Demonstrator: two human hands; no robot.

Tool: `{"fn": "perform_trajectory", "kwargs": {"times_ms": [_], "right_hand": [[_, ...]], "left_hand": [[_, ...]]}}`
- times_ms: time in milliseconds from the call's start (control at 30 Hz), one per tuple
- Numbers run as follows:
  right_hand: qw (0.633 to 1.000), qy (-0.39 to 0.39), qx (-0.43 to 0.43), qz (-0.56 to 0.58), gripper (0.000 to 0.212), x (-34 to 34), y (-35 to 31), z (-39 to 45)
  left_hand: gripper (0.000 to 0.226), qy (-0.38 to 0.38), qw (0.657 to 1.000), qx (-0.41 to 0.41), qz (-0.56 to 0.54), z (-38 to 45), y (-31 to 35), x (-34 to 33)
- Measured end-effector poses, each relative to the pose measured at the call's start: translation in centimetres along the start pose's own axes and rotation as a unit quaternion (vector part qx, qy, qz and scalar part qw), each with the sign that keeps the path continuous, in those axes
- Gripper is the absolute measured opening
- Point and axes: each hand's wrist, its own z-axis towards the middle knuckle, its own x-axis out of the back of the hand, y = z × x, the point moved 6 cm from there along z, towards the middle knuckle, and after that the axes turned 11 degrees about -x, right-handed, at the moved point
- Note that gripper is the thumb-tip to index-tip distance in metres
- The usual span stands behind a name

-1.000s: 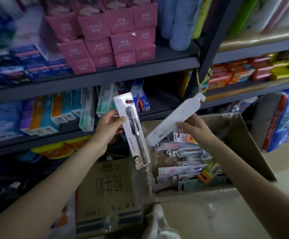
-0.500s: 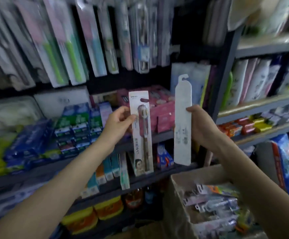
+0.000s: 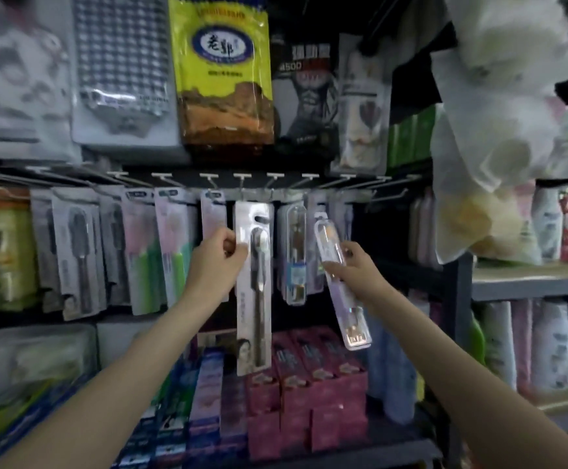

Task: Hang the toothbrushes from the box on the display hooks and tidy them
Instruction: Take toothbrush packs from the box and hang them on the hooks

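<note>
Head cam is pointed straight at the hook rail (image 3: pixel 242 177) and honestly it's pretty blurry, so take the fine details with a grain of salt. My left hand (image 3: pixel 216 257) is pinching the left edge of a white toothbrush pack (image 3: pixel 254 286), thumb and fingers curled on the card near its top, and the pack hangs upright with its hang hole right up by the rail. I can't tell if it's actually on a hook. My right hand (image 3: pixel 353 269) is gripping a clear toothbrush case (image 3: pixel 342 282) around its upper half, tilted so the top leans left toward the rail and the bottom swings out right, clear of the hooks. Between the two there's another clear pack (image 3: pixel 295 255) hanging from the rail. A row of hung toothbrush packs (image 3: pixel 113 252) runs off to the left. Pink boxes (image 3: pixel 309 384) sit stacked on the shelf below, and a yellow bag (image 3: pixel 223 69) hangs above.
</note>
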Motion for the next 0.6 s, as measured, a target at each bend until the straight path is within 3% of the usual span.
{"fn": "perform_trajectory", "kwargs": {"times_ms": [100,167,600], "right_hand": [[0.996,0.039,0.052,-0.054,0.057,0.2,-1.0,3.0],[0.995,0.045,0.064,-0.056,0.063,-0.2,-1.4,4.5],[0.975,0.071,0.132,-0.163,0.061,-1.8,-0.8,7.2]], "left_hand": [[0.002,0.003,0.999,0.037,-0.007,-0.2,-1.5,-1.5],[0.009,0.005,0.998,0.064,-0.013,-0.3,-2.6,-2.2],[0.010,0.001,0.996,0.086,-0.001,-1.4,-5.3,-2.1]]}}
